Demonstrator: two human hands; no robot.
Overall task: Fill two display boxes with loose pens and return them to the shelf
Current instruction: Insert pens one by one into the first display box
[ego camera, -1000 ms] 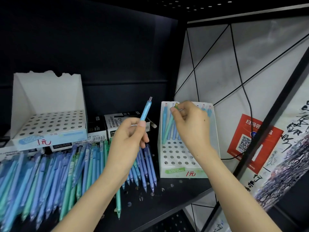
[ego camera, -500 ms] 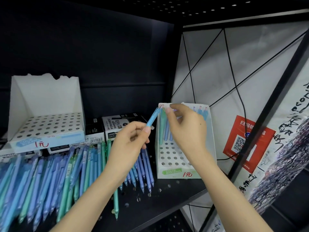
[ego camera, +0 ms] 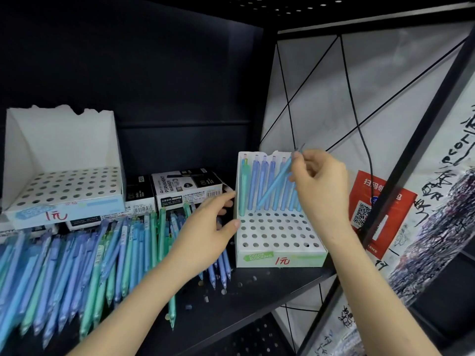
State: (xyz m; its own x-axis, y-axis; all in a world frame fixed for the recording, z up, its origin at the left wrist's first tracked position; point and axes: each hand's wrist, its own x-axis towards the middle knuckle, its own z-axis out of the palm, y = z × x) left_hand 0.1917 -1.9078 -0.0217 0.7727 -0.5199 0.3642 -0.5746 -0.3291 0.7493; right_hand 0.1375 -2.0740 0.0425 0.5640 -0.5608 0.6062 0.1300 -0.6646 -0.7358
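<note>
One pen (ego camera: 273, 185) is tilting in my right fingers (ego camera: 298, 160) over the box (ego camera: 280, 258); my left hand (ego camera: 208, 224), released, is touching its side.

Head camera looks down, close over shelf (ego camera: 257, 291).

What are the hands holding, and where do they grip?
The right hand pinches a blue pen near its top end. The left hand holds nothing.
</note>
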